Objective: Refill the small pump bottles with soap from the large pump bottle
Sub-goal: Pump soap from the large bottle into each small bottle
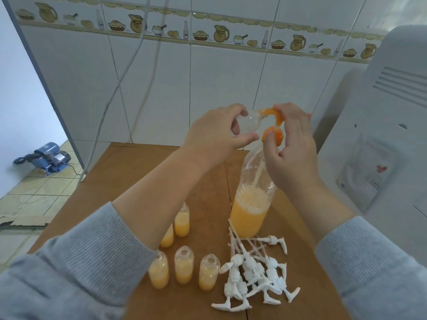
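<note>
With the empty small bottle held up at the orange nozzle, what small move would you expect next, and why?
Probably a press on the orange pump head by the right hand. The left hand holds a clear, empty-looking small bottle tipped with its mouth at the orange spout, and the large bottle still holds soap. Five filled bottles on the table suggest this one comes next.

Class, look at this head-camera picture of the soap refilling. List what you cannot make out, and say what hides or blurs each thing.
Head view:
- Fill level of the small bottle: left hand wraps it.
- Large bottle neck: right hand covers it.
- One filled small bottle: half behind the left forearm.
- Label on the white appliance: too blurred to read.
</note>
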Motion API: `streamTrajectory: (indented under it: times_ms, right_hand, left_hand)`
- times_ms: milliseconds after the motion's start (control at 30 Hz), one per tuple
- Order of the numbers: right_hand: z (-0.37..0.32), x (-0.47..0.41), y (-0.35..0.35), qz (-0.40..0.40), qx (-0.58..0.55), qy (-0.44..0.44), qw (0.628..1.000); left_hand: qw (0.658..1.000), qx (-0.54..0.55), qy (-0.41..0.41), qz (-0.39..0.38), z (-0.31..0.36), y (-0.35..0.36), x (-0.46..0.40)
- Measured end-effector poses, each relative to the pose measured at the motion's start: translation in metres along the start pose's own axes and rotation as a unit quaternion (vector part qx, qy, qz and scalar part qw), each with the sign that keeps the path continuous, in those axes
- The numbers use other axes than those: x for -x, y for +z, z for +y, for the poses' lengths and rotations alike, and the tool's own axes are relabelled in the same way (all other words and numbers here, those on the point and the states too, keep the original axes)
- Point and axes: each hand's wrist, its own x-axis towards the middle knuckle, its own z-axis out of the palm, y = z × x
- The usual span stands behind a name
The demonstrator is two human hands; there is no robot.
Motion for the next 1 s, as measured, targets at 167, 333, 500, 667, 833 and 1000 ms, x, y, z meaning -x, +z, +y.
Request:
streamTrajectory:
  times_ms: [167,333,500,667,833,1000]
  right_hand:
    - [0.007,0.001,0.004,0.035,0.004,0.000,0.999]
    - [0.015,0.007,0.016,0.069,0.007,0.005,0.998]
    - [0.008,0.002,0.015,0.041,-0.026,-0.005,0.999]
    - [0.006,-0.003,0.003,0.063,-0.030,-0.020,0.997]
    - [0.011,0.008,0.016,0.102,-0.056,-0.010,0.993]
    - [0.008,0.010,0.014,0.071,-0.053,-0.004,0.996]
  left_hand:
    - [0.997,-0.063,0.019,-0.033,-0.002,0.005,-0.003]
    - [0.992,-0.111,0.015,-0.052,-0.001,0.012,0.000]
    - [0.980,-0.188,0.016,-0.065,0.008,0.001,-0.010]
    - [0.982,-0.182,0.031,-0.048,0.015,-0.003,-0.011]
    - [0.985,-0.153,0.022,-0.069,0.014,0.003,-0.007]
    - [0.981,-0.171,0.014,-0.089,0.014,-0.003,-0.006]
